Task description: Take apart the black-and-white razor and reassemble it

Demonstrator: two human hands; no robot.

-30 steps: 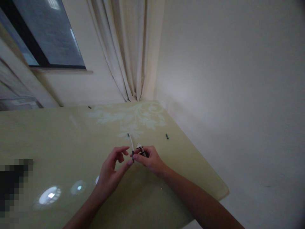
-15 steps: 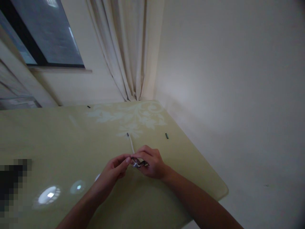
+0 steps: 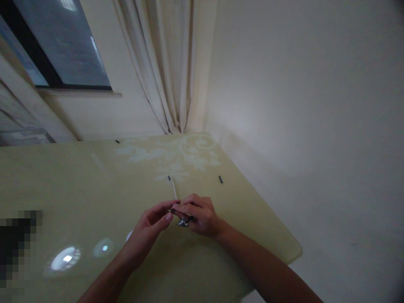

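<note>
My right hand [image 3: 202, 216] is closed around a small shiny object [image 3: 182, 222], silvery with dark parts, its kind too small to make out. At the fingertips of my left hand [image 3: 150, 223] sits a small dark piece [image 3: 172, 210], between thumb and forefinger, with the right fingertips meeting it. Whether that piece joins the shiny object I cannot tell. Just beyond the hands, a thin white rod or cord [image 3: 173, 187] with a dark tip lies on the table; its near end is hidden behind the fingers.
A small dark bar [image 3: 221, 179] lies on the pale yellow-green table [image 3: 78, 185] to the right, and another dark bit [image 3: 117, 141] lies by its far edge. Walls and a curtain [image 3: 170, 67] border the table. At left, a dark shape is pixelated.
My left thumb has drawn slightly away from its fingers, and the dark piece shows between the fingertips. The shiny object in my right hand has dipped a little.
</note>
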